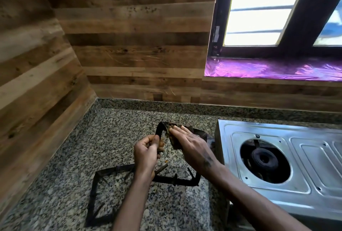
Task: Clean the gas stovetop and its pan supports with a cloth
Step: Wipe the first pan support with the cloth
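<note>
Hands at work over a speckled grey granite counter (74,156), just left of the silver steel gas stovetop (277,166), which sits bare with its dark round burner (263,159) exposed. My left hand (146,154) is closed around one side of a blackened square metal pan support (160,129), holding it tilted up off the counter. My right hand (190,143) lies flat, fingers (177,129) together and extended, pressing a dark, stained cloth (174,141) against the support's far bar. A second black square pan support (129,184) lies flat on the counter, nearer me than the stovetop's left edge, under my forearms.

I judge the wiping is partway through, with the stovetop surface itself not yet cleaned. The risk: grease on the bar could let the raised support slip from my left grip and drop onto the granite or the support below. The soiled cloth may also smear grime rather than lift it.
</note>
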A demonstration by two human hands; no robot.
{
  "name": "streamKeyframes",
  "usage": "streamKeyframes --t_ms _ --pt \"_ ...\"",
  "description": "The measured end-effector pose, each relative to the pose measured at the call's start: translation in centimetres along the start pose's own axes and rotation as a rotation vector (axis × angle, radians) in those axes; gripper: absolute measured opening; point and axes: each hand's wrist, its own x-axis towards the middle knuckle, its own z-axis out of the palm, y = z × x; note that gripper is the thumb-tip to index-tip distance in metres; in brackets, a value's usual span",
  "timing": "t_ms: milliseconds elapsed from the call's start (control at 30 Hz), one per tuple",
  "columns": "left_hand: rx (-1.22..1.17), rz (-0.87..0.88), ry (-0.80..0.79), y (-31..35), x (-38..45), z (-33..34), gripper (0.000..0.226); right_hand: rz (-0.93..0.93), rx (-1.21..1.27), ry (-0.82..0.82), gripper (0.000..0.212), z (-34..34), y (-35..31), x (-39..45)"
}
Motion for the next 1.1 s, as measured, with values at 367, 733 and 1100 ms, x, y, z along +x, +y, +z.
streamKeyframes --t_ms 367,733,1100 --pt "-0.006 0.041 -0.024 0.9 -0.2 0.0 0.015 0.132 0.069 0.188 0.056 -0.8 -0.4 2.7" --pt "-0.02 -0.108 0.033 -1.2 -0.5 -0.5 0.015 0.354 0.565 0.081 0.03 -3.7 1.3 0.1" --pt "0.001 -0.022 -0.016 -0.2 -0.8 0.1 0.014 0.534 0.313 -0.205 0.034 -3.5 3.8 0.8"
